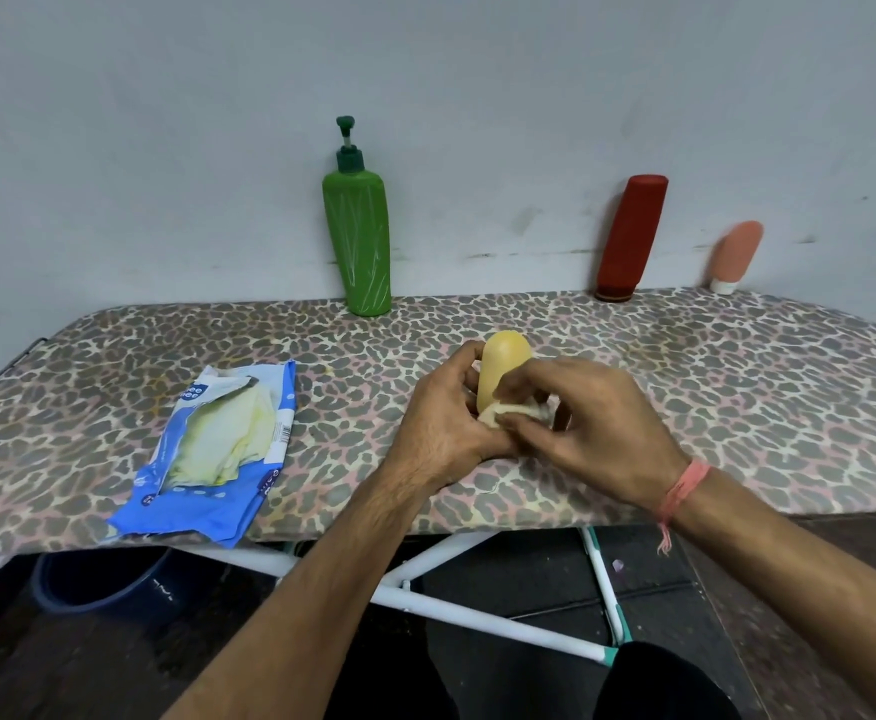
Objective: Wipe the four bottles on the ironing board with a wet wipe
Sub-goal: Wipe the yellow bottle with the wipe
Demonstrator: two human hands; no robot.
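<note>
Left hand [443, 423] clamped on yellow bottle [501, 368], right hand [586, 423] pressing wet wipe [508, 414] on it — green bottle [360, 241] at 11 o'clock, ironing board [737, 387] beneath

Both forearms are reaching in from the near edge, converging at centre. The left hand [443, 413] is curling its fingers around the bottle [501, 368]. The right hand [592, 426] is pinching the wipe [516, 412] against its base, a thread band circling that wrist.

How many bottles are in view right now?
4: green pump bottle, red bottle and pink tube stand along the wall; yellow bottle is held in the left hand.
</note>
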